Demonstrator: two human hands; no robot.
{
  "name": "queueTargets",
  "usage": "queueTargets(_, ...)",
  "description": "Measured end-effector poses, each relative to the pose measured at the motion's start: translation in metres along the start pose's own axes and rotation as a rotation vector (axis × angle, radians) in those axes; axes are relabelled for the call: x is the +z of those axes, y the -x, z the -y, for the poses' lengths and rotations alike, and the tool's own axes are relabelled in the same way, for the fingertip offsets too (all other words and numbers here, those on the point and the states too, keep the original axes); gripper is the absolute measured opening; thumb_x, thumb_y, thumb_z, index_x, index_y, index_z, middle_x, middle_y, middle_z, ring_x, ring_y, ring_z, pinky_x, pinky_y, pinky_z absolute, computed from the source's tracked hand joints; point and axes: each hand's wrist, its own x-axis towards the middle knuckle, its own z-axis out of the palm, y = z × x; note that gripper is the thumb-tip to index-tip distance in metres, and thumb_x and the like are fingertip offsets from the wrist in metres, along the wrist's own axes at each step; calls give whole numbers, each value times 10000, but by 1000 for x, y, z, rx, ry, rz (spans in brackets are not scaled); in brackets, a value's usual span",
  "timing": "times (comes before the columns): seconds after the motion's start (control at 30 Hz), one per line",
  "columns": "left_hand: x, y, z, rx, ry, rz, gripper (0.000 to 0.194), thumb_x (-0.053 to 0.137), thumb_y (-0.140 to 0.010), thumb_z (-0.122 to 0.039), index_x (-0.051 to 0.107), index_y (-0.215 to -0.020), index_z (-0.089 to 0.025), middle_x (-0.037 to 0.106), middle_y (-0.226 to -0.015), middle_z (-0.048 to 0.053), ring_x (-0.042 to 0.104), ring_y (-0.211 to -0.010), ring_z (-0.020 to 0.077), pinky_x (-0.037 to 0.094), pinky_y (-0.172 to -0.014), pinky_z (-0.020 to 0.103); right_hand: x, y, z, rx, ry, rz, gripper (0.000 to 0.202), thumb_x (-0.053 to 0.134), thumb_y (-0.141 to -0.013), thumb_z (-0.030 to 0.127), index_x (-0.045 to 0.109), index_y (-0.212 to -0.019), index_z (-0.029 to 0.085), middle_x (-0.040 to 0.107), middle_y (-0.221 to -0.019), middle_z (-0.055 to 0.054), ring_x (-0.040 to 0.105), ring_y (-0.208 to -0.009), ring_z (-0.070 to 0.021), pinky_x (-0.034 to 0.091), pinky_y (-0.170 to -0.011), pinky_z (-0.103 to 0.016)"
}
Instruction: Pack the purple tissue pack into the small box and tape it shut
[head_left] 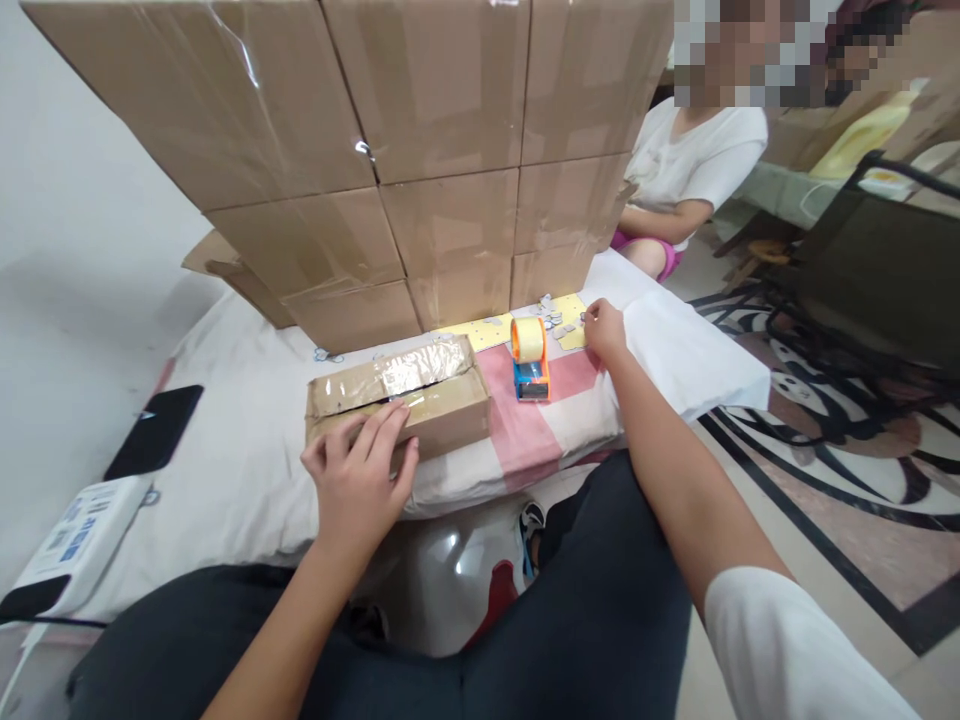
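A small taped cardboard box (420, 388) lies on the cloth-covered table (247, 450) in front of me. My left hand (361, 480) rests flat on its near edge, fingers spread. My right hand (604, 330) reaches to the far right and pinches at small metal pieces (559, 320) scattered on a yellow sheet (480, 330); what it grips is too small to tell. An orange and blue tape dispenser (530, 360) stands between the box and my right hand.
A wall of stacked cardboard boxes (420, 150) rises behind the table. A black phone (154, 430) and a white device (75, 540) lie at the left. Another person (690, 170) sits behind the boxes at right. A dark folding chair (870, 270) stands on the patterned floor.
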Motion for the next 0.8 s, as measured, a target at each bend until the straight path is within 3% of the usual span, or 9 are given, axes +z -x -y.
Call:
queueTargets(0.1,1,-1,4,9,14,-14,427,672,-888,-297,604,-1305,-241,769,-1167,65,603,-1076,348,297,-929,490,-6,1,15,-56,-111,-2,25,585,-795,198,589,-775,183,663,-872,-64,555,-781,-184,452,-758,-330)
queueTargets(0.23,4,-2,16,2,74,-54,396,670,-880,-342,629,-1267,-271,778,-1100,70,622,-1038,351,305,-936,502,-24,16,49,-137,-272,61,173,650,-788,343,635,-802,171,653,-795,-22,520,-659,-127,422,-600,-263)
queueTargets(0.37,5,-3,32,-15,112,-92,300,661,-879,-367,671,-1166,-283,784,-999,73,637,-981,349,334,-928,516,-40,61,92,-213,-679,329,324,781,-717,466,672,-805,174,565,-665,28,411,-557,-83,316,-498,-229)
queueTargets(0.43,4,-4,41,-7,133,-88,259,652,-884,-356,680,-1133,-288,787,-996,67,642,-973,344,346,-926,520,-39,92,111,-281,-796,479,321,824,-702,460,689,-785,181,575,-688,22,436,-578,-84,347,-523,-234)
queueTargets(0.53,2,-6,55,15,188,-53,224,638,-896,-336,686,-1112,-301,789,-1026,55,644,-986,332,353,-936,522,-24,136,129,-405,-826,720,257,831,-728,413,721,-770,185,614,-769,-5,519,-660,-106,419,-605,-260)
queueTargets(0.63,0,-8,66,32,243,-11,207,623,-910,-325,689,-1105,-305,787,-1054,53,641,-1007,324,361,-942,518,2,167,132,-442,-783,927,205,796,-772,379,741,-796,183,627,-796,-17,563,-717,-130,449,-666,-287)
queueTargets(0.8,0,-7,73,35,293,2,213,624,-908,-322,698,-1107,-302,783,-1072,52,634,-1006,318,370,-959,521,37,187,118,-411,-731,973,184,763,-785,352,732,-787,171,647,-809,-25,580,-740,-144,449,-690,-294)
